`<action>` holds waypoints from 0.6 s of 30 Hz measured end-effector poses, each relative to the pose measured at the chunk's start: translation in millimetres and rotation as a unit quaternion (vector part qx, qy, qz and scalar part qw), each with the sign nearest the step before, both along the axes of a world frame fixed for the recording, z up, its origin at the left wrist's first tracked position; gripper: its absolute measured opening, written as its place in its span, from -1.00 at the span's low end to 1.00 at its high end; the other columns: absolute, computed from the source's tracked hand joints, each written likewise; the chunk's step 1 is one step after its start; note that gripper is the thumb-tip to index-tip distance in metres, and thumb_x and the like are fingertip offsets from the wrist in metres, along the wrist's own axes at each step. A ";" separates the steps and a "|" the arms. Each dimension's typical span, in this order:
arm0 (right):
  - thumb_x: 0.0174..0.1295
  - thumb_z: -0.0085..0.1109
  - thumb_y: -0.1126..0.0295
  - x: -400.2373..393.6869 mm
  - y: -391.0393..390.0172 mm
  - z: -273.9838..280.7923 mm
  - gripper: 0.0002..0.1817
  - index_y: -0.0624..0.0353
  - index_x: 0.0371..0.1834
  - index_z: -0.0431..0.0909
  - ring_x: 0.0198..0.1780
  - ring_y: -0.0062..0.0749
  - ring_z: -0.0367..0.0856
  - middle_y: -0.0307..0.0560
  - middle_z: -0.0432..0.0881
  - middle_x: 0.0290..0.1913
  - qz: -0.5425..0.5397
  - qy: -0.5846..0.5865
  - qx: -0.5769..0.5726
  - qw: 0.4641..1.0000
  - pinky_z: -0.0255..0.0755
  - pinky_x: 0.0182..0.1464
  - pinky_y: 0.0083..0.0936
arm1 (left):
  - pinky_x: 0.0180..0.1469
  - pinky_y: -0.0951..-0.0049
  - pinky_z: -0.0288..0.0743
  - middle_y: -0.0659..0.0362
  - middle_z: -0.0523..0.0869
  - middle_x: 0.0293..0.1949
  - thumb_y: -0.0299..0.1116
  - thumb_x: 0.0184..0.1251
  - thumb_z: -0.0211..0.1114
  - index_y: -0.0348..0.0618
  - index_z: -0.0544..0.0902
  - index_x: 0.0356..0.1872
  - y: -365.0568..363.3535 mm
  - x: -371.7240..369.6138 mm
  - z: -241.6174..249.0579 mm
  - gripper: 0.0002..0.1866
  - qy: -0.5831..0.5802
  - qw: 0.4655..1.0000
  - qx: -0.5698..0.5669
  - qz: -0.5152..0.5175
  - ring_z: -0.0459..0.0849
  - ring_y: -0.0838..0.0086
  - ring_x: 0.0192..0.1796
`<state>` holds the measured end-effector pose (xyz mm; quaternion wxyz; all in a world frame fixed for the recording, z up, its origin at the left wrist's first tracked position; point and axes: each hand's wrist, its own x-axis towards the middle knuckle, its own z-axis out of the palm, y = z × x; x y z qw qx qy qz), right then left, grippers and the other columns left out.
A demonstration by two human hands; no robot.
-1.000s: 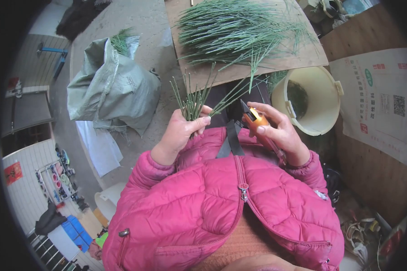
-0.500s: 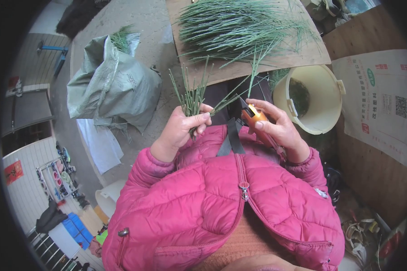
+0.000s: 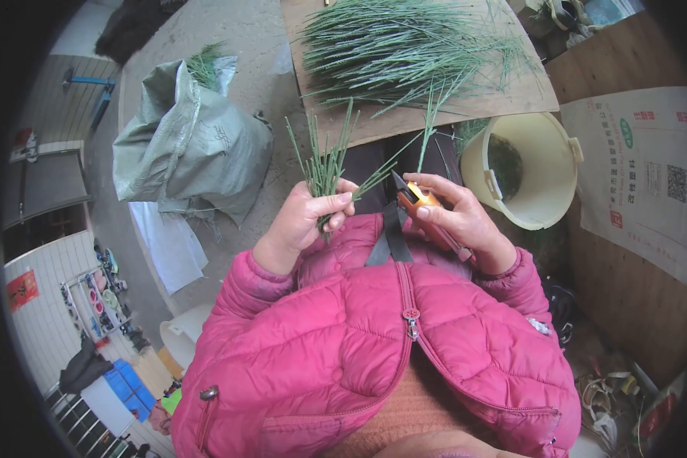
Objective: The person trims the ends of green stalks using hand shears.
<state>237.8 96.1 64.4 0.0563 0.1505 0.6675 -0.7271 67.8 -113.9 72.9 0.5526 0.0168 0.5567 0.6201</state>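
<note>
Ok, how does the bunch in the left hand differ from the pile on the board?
The pile is far larger; the bunch is small. The pile lies across the board; the bunch is gripped in the left hand, stems fanning outward. Both are made of thin green stems.

soft, fairly even light gives muted shadows, with strong fisheye bending toward the blackened corners.

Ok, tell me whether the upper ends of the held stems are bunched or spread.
Spread: the stems are gathered in the left hand, but their upper ends fan apart, a few leaning toward the right hand.
</note>
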 end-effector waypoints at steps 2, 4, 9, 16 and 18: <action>0.23 0.31 0.13 -0.1 0.9 -10.8 -0.37 0.16 0.31 0.39 -0.18 -0.51 0.57 -0.11 0.57 -0.01 -0.026 0.036 -0.045 0.998 0.53 -0.07 -0.57 | -0.65 0.67 0.17 0.03 0.64 -0.49 -0.47 0.23 0.32 -0.25 0.61 -0.15 -2.6 -2.0 -1.0 -0.81 0.006 1.000 -0.009 -0.004 0.40 0.63 -0.68; 0.23 0.30 0.15 -0.6 5.3 -16.2 -0.37 0.18 0.32 0.37 -0.13 -0.45 0.59 -0.04 0.59 -0.01 -0.044 0.050 -0.051 0.996 0.53 -0.04 -0.55 | -0.65 0.68 0.14 0.04 0.64 -0.50 -0.47 0.23 0.32 -0.24 0.61 -0.15 -5.6 -2.8 -2.5 -0.82 0.010 1.000 -0.011 -0.008 0.40 0.64 -0.68; 0.26 0.25 0.15 -4.0 17.0 -21.4 -0.37 0.18 0.35 0.34 0.11 -0.34 0.59 0.05 0.59 0.08 -0.059 0.048 -0.045 0.996 0.51 0.10 -0.50 | -0.66 0.69 0.14 0.05 0.63 -0.50 -0.48 0.24 0.31 -0.24 0.62 -0.16 -9.5 -3.6 -5.4 -0.83 0.009 1.000 -0.007 -0.017 0.39 0.63 -0.67; 0.24 0.26 0.12 -11.1 18.5 -29.0 -0.35 0.15 0.35 0.34 -0.23 -0.29 0.66 0.12 0.61 0.02 -0.072 0.047 -0.060 0.994 0.62 -0.12 -0.44 | -0.67 0.69 0.14 0.04 0.64 -0.50 -0.50 0.25 0.31 -0.25 0.62 -0.16 -10.8 -5.3 -8.5 -0.84 0.009 1.000 -0.010 -0.023 0.38 0.63 -0.68; 0.23 0.27 0.11 -12.3 20.1 -33.4 -0.34 0.15 0.35 0.34 -0.24 -0.28 0.65 0.12 0.59 0.03 -0.065 0.050 -0.051 0.995 0.63 -0.12 -0.43 | -0.68 0.70 0.13 0.03 0.65 -0.50 -0.50 0.24 0.30 -0.26 0.63 -0.16 -10.8 -6.3 -9.9 -0.84 0.004 1.000 -0.014 -0.021 0.38 0.63 -0.68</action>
